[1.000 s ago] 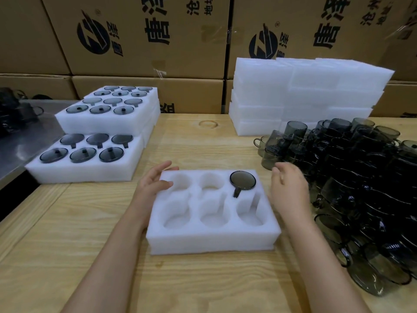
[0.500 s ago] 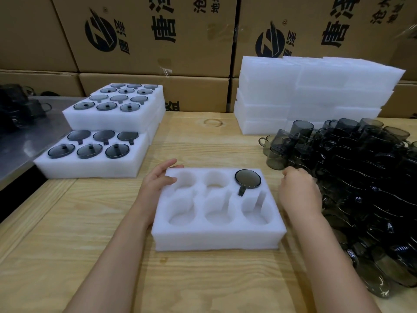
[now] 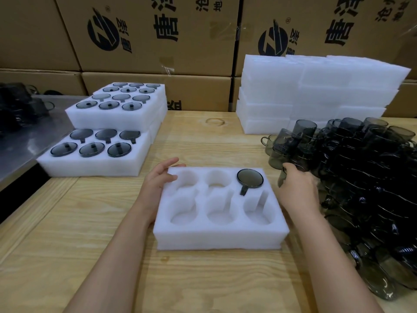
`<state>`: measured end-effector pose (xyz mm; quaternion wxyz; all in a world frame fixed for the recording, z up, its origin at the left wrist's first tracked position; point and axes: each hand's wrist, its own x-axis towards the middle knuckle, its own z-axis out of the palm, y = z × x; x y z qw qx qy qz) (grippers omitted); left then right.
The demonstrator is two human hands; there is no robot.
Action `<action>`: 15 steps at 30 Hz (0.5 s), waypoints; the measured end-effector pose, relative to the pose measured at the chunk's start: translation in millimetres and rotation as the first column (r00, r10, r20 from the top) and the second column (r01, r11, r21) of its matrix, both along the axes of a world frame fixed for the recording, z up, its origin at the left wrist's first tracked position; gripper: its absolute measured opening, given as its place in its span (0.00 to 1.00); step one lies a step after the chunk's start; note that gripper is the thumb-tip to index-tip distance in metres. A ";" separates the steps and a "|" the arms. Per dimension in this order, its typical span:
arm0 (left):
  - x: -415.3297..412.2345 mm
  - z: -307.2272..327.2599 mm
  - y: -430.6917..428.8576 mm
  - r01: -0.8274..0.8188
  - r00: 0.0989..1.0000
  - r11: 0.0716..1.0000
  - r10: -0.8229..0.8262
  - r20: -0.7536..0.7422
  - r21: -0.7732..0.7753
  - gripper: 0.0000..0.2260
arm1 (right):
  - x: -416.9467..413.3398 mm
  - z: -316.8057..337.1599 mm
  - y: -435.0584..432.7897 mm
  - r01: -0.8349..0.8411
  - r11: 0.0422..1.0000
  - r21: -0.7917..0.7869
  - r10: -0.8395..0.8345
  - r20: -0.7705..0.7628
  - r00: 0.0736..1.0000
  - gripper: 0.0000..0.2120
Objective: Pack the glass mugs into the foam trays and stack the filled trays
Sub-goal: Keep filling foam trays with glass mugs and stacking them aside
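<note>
A white foam tray (image 3: 220, 239) with six round pockets lies on the wooden table in front of me. One smoky glass mug (image 3: 250, 178) sits in its far right pocket, handle toward me; the other pockets hold nothing. My left hand (image 3: 159, 180) rests on the tray's far left corner with relaxed fingers. My right hand (image 3: 296, 188) reaches into the heap of dark glass mugs (image 3: 361, 177) at the right, its fingers curled round a mug (image 3: 282, 177) at the heap's near left edge.
Filled foam trays (image 3: 97, 163) are stacked at the left, next to a metal surface (image 3: 20, 141). Unfilled foam trays (image 3: 316, 91) are piled at the back right. Cardboard boxes (image 3: 158, 41) form a wall behind the table.
My right hand has moved right from the tray's side into the mug heap and closed on a mug. The left hand has stayed on the tray's corner.
</note>
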<state>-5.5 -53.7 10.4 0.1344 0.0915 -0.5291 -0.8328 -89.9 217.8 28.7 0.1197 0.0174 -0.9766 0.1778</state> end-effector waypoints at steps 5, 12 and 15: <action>1.4 11.2 0.2 -0.094 0.995 0.982 0.099 0.024 -0.165 0.17 | 11.0 17.6 -2.9 -0.035 0.997 -0.069 0.022 -0.188 0.982 0.17; 3.9 48.0 32.2 -0.059 0.989 0.681 -0.062 -0.137 -0.730 0.27 | 44.1 64.5 -47.2 -0.438 0.884 -0.165 0.340 -0.416 0.843 0.19; -2.7 51.3 54.6 0.021 0.991 0.527 -0.124 -0.052 -0.850 0.39 | 60.1 61.7 -76.8 -0.582 0.786 -0.209 0.471 -0.407 0.783 0.18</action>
